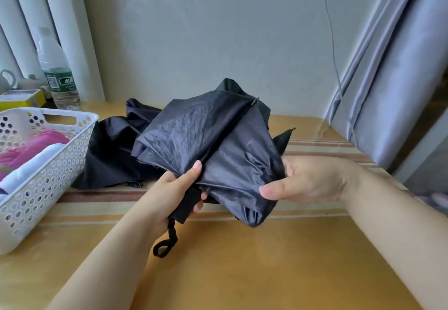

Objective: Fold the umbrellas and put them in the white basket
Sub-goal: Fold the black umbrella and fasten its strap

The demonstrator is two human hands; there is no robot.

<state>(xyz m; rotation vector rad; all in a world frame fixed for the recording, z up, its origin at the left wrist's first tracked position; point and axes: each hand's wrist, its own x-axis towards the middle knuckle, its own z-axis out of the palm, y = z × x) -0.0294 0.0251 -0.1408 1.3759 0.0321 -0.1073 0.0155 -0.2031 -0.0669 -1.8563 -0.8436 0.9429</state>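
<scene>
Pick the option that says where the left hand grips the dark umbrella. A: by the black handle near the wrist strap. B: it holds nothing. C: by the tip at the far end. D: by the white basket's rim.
A: the left hand curls round the black handle of the dark umbrella, the wrist strap dangling just below.

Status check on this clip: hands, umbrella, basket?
Left hand grips black umbrella handle. Right hand gathers its canopy. White basket left, partly filled.
</scene>
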